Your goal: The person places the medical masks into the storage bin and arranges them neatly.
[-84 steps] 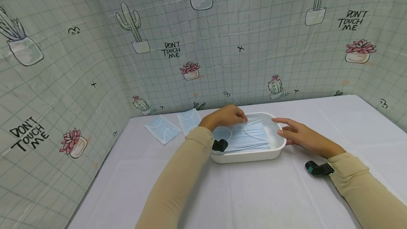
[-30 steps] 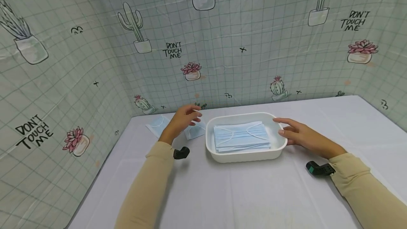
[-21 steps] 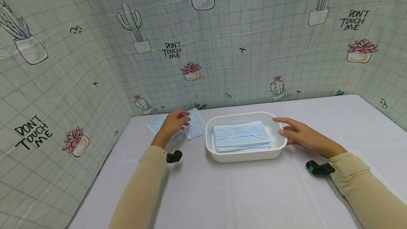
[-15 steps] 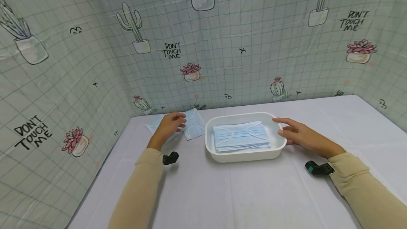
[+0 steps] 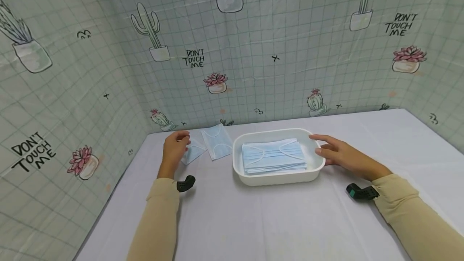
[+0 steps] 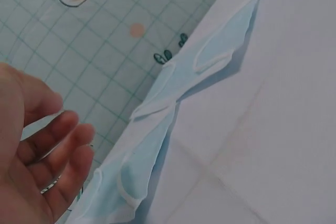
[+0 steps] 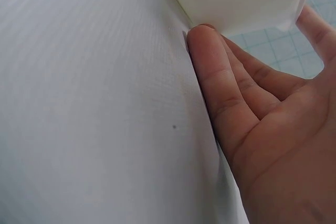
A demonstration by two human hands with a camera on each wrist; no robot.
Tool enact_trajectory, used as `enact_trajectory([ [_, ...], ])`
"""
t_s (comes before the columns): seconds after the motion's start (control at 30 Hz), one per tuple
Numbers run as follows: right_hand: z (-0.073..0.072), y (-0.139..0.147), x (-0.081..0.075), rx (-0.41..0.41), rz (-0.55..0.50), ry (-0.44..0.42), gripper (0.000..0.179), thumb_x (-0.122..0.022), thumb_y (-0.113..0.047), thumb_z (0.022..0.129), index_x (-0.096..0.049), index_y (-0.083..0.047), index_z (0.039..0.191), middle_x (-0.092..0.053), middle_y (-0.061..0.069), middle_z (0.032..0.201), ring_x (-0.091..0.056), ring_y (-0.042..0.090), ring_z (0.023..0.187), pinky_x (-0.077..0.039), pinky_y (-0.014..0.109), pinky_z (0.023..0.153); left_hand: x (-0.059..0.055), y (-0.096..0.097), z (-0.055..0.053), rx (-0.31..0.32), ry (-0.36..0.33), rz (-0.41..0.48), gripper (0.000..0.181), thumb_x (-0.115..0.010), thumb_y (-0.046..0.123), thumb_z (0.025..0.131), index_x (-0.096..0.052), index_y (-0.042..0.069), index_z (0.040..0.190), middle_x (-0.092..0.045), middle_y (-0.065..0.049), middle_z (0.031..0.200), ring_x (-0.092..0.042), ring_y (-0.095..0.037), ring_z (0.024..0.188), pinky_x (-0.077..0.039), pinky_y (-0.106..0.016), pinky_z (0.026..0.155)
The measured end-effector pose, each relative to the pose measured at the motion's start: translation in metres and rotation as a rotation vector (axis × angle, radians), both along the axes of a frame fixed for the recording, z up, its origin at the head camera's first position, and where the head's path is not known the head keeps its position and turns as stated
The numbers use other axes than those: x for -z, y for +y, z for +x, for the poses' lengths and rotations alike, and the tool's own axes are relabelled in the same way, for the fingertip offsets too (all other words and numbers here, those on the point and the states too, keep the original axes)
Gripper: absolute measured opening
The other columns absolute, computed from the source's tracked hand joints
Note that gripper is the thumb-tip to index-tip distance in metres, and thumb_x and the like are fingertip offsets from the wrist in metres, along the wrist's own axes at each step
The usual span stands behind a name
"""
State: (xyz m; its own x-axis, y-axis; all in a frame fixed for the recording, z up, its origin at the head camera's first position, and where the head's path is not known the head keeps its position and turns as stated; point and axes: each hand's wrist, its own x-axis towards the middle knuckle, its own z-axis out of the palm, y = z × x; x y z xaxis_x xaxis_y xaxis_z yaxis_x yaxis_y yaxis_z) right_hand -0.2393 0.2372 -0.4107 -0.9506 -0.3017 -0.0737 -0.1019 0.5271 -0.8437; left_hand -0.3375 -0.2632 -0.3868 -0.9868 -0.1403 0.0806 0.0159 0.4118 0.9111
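In the head view my left hand (image 5: 174,152) hovers over the left one of two loose face masks and hides part of it. Its fingers (image 6: 58,145) are loosely bent, with nothing between them in the left wrist view. That left mask (image 5: 193,151) lies beside a second mask (image 5: 217,142) at the table's back. A white oval-cornered tray (image 5: 279,179) holds a stack of blue face masks (image 5: 274,156) with white ear loops. My right hand (image 5: 340,154) touches the tray's right end, fingers mostly straight; in the right wrist view fingertips (image 7: 207,51) rest low against its wall.
A white cloth (image 5: 232,220) covers the table. Behind and to the left hangs a grid-patterned curtain (image 5: 253,71) with cactus prints, meeting the table's back edge. Black wrist devices (image 5: 186,183) sit on both arms.
My left hand has left the mask stack in the tray and travelled left, over the loose masks, to the leftmost one. My right hand stays at the tray's right end.
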Motion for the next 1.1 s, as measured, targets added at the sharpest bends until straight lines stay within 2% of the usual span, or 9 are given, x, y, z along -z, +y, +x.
enact_trajectory([
  [0.23,0.002,0.000,-0.002,-0.012,-0.028,-0.003,0.064,-0.053,-0.037,0.104,-0.026,-0.022,0.160,-0.036,0.029,0.153,-0.050,0.040,0.130,-0.051,0.042,0.093,0.007,-0.010,-0.003,-0.160,0.019,-0.089,0.029,-0.052,0.010,0.100,-0.065,0.000,0.124,-0.063,-0.016,0.121,-0.059,-0.030,0.112,-0.047,-0.040,0.093],
  [0.4,0.001,0.000,-0.002,-0.014,-0.036,0.002,0.064,-0.053,-0.036,0.105,-0.026,-0.021,0.160,-0.033,0.029,0.154,-0.050,0.040,0.129,-0.050,0.042,0.094,0.013,-0.016,-0.004,-0.223,0.047,-0.126,0.027,-0.051,0.005,0.096,-0.066,-0.002,0.118,-0.062,-0.019,0.119,-0.053,-0.034,0.115,-0.044,-0.045,0.096],
  [0.6,0.001,0.001,-0.003,-0.022,-0.056,0.003,0.064,-0.054,-0.034,0.105,-0.026,-0.019,0.160,-0.027,0.027,0.158,-0.053,0.038,0.125,-0.050,0.039,0.093,0.019,-0.019,-0.005,-0.269,0.000,-0.192,0.027,-0.051,0.007,0.096,-0.066,-0.001,0.117,-0.061,-0.019,0.117,-0.053,-0.035,0.114,-0.043,-0.048,0.098],
  [0.8,0.002,0.000,-0.003,-0.021,-0.036,0.009,0.064,-0.053,-0.035,0.105,-0.025,-0.019,0.160,-0.029,0.029,0.156,-0.046,0.043,0.133,-0.051,0.040,0.093,0.022,-0.026,-0.007,-0.295,-0.024,-0.248,0.027,-0.053,0.010,0.094,-0.065,0.000,0.116,-0.060,-0.020,0.119,-0.053,-0.036,0.114,-0.041,-0.051,0.098],
  [1.1,0.001,0.000,-0.002,-0.010,-0.019,0.002,0.064,-0.053,-0.036,0.105,-0.025,-0.021,0.160,-0.032,0.029,0.155,-0.048,0.042,0.131,-0.050,0.044,0.094,0.022,-0.031,-0.004,-0.315,-0.092,-0.305,0.036,-0.055,0.012,0.089,-0.061,-0.003,0.121,-0.060,-0.024,0.122,-0.054,-0.040,0.116,-0.041,-0.051,0.100],
])
